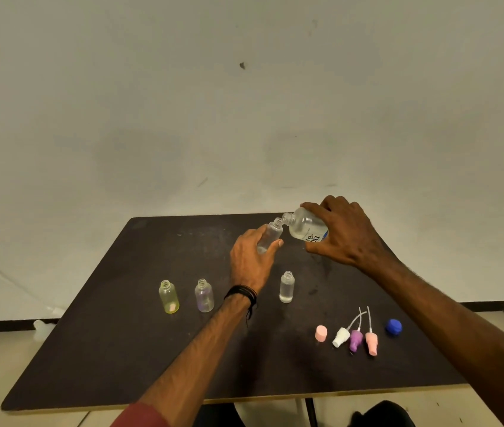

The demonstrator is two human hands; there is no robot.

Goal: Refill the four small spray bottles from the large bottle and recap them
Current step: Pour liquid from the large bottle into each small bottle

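My right hand [344,234] grips the large clear bottle [304,224], tipped on its side with its neck against the mouth of a small clear bottle [270,235]. My left hand [252,261] holds that small bottle, tilted, above the dark table [121,349]. Three other uncapped small bottles stand upright: a yellowish one [169,297], a purplish one [204,296] and a clear one [287,287] with liquid inside. Spray heads lie at the front right: white [340,336], purple [355,339] and pink [371,343], beside a pink cap [321,333].
A blue cap [394,327] lies to the right of the spray heads. A pale wall rises just behind the table's far edge. A white cable runs along the floor at the left. The table's near edge is close to my body.
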